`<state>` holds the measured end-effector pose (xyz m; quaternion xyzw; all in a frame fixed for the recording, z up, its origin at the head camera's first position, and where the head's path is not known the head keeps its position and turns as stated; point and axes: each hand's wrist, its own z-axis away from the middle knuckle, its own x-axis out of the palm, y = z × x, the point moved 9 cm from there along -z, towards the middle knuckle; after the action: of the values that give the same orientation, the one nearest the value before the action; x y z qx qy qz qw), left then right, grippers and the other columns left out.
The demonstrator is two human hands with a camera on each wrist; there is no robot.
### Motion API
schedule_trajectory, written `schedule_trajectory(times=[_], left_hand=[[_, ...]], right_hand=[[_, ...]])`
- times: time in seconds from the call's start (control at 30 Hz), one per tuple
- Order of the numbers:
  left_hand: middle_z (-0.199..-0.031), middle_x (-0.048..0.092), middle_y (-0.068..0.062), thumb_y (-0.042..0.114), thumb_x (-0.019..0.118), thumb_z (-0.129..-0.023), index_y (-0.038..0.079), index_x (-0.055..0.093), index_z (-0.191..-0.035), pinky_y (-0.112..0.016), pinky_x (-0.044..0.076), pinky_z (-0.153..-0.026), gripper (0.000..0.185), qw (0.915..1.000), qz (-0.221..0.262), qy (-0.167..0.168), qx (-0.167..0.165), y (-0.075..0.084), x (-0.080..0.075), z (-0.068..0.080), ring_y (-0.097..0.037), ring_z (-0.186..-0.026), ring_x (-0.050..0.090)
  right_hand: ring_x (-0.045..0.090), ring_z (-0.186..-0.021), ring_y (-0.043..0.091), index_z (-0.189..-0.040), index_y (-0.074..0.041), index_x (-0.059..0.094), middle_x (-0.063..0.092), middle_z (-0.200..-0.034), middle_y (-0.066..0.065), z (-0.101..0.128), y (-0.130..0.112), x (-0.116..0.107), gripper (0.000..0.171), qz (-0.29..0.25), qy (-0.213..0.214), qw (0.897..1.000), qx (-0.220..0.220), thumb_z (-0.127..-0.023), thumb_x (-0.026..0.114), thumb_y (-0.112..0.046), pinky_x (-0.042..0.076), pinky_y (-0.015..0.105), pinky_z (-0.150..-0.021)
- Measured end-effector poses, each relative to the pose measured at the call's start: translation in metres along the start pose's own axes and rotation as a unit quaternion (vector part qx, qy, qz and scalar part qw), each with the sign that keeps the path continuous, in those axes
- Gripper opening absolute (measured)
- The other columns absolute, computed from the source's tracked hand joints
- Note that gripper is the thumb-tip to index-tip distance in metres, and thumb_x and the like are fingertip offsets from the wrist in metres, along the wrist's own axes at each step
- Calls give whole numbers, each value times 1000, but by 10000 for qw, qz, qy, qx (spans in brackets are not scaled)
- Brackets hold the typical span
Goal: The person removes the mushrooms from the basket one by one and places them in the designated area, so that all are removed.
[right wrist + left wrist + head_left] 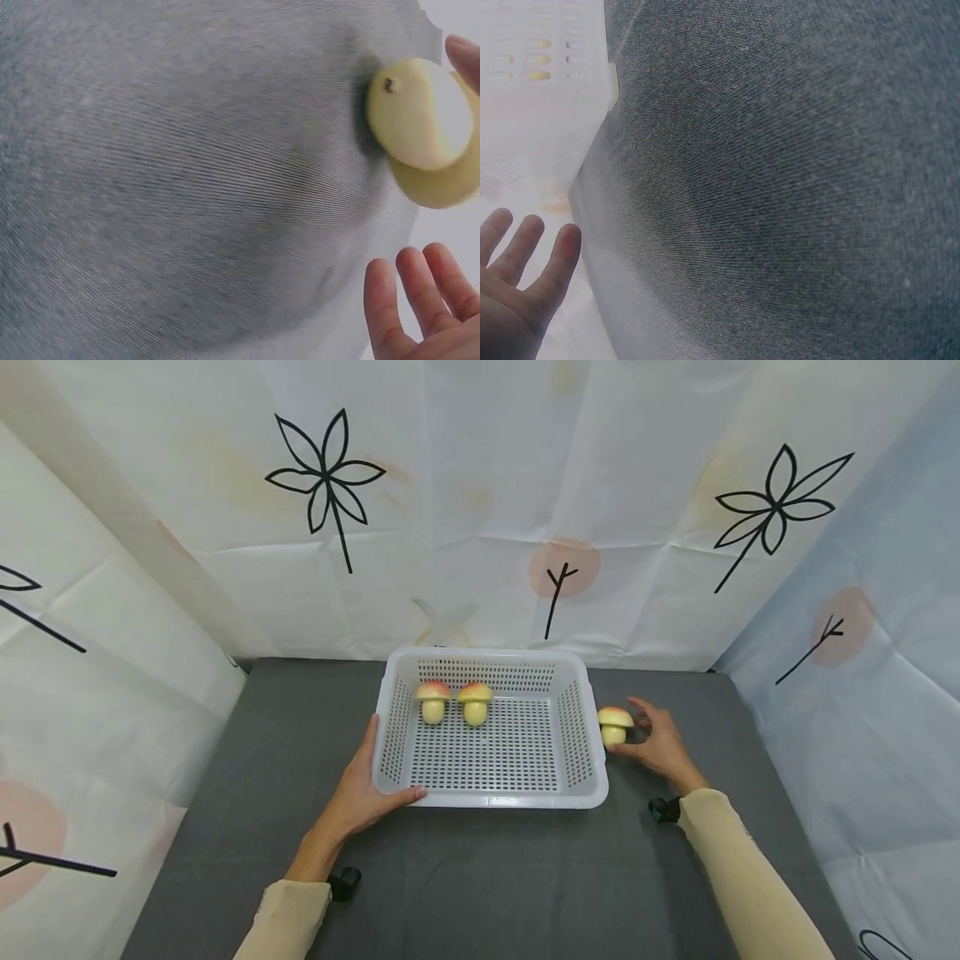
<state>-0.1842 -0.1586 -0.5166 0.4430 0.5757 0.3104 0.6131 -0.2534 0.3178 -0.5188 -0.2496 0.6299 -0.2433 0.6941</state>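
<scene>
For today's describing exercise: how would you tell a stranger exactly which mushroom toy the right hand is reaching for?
Find the white perforated basket on the grey table. Just outside its right wall stands one mushroom toy, beside the right hand. The other two mushrooms stand inside the basket; this one alone stands on the table.

The left hand (514, 289) shows at the lower left corner, its fingers (559, 255) straight and held together, pointing up along the overexposed white basket (547, 97). Dark grey cloth (780, 187) fills the rest, right up against the basket's wall.
</scene>
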Motion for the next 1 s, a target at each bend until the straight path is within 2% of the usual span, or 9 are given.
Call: schedule_trajectory(times=[0.17, 0.33, 0.6, 0.77, 1.0], left_hand=[[-166, 21, -11, 38, 95, -71, 28, -5, -164, -63, 35, -104, 137, 9999, -123, 4, -77, -2, 0, 0, -39, -134, 46], [-167, 20, -10, 38, 95, -70, 33, -6, -163, -63, 35, -104, 137, 9999, -100, 0, -89, -1, 0, 0, -39, -135, 46], [-166, 22, -9, 38, 96, -69, 32, -5, -164, -61, 37, -103, 139, 10000, -67, 10, -65, 0, 0, 0, -38, -133, 48], [-166, 24, -10, 39, 96, -68, 34, -6, -163, -61, 38, -103, 139, 9999, -100, 27, -68, 0, -1, 1, -38, -131, 50], [-165, 25, -11, 37, 96, -69, 29, -3, -164, -60, 37, -103, 138, 9999, -76, 41, -118, -1, -1, 0, -38, -131, 50]], right_hand=[[41, -126, 51, -155, 0, 33, 36, -143, 34, 3, -10, -12, 97, 70, 128, 9998, -140, -80, 89, -24, 41, 64, -95], [37, -130, 52, -157, -2, 31, 33, -144, 34, 10, -29, -24, 96, -190, 150, 9993, -274, -83, 87, -25, 39, 64, -99], [37, -133, 45, -157, -5, 35, 36, -144, 29, 13, -67, -42, 89, -441, 406, 9950, -797, -85, 85, -23, 38, 62, -101], [39, -133, 42, -156, -7, 38, 41, -143, 25, 12, -92, -44, 88, -416, 477, 9923, -1069, -84, 86, -25, 39, 60, -102], [38, -135, 40, -156, -9, 39, 40, -147, 22, 11, -127, -36, 87, -777, 293, 9880, -1306, -83, 86, -20, 36, 60, -104]])
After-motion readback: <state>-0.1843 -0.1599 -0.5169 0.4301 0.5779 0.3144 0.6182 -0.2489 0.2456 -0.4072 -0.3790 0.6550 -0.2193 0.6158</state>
